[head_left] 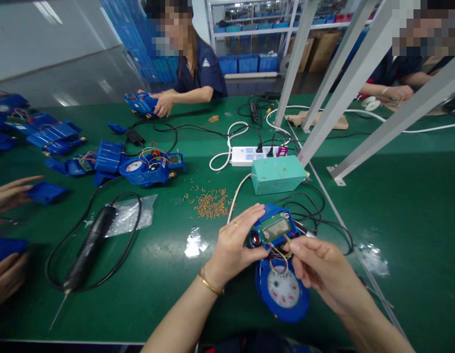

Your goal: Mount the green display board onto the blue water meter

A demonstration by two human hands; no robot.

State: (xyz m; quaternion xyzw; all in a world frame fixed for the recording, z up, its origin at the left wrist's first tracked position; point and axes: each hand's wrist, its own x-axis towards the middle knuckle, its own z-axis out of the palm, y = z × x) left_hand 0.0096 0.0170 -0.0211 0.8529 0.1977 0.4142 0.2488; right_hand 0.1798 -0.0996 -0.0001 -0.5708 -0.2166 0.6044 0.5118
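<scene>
Wires (280,264) spill from the blue housing (262,287), which is on the near side of the teal box (278,175), its display board (276,228) at the end closest to that box and its round dial (283,287) at the farther end. On my feed, the left hand (232,245) spans the display end in a wide grip, fingers along its upper edge and thumb at the lower corner. The right hand (311,260) has thumb and forefinger almost together at the wires just below the board; I cannot tell whether a strand or a plug is pinched there. I judge the shell light, stiff and rather slick, so I would hold it by its rims and keep pressure off the display. The wires look soft, their joints probably fragile: I'd grip gently, close to the board, never tugging one strand. Loose screws (213,203) lie left of the teal box.
</scene>
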